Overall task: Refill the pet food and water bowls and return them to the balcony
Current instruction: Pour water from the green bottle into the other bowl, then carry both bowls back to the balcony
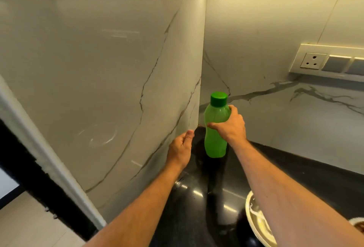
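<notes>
Item: green plastic water bottle point(215, 128), waisted body, translucent, darker green screw cap point(219, 99) in place. Position: upright in the counter corner, base on or just above the black polished countertop point(197, 197); contact cannot be told.

Right hand point(230, 126): fingers and thumb curled round the bottle's upper body, below the cap. Left hand point(180, 151): just beside the bottle, not touching it, fingers loosely curled, holding nothing.

Item: white bowl point(256, 225), round, glossy, at lower right edge of the counter, partly hidden by the right forearm. Glints inside suggest water, though the level cannot be read. A second vessel point(357, 225) shows only as a sliver at the far right; contents unclear.

Progress, judged: the water stage is in hand; whether the bowl is filled is not certain. Food refill and the return to the balcony appear to remain.

Surroundings: white veined marble-look wall panels point(98, 69), smooth and reflective; cream switch plate with socket point(323, 62).
</notes>
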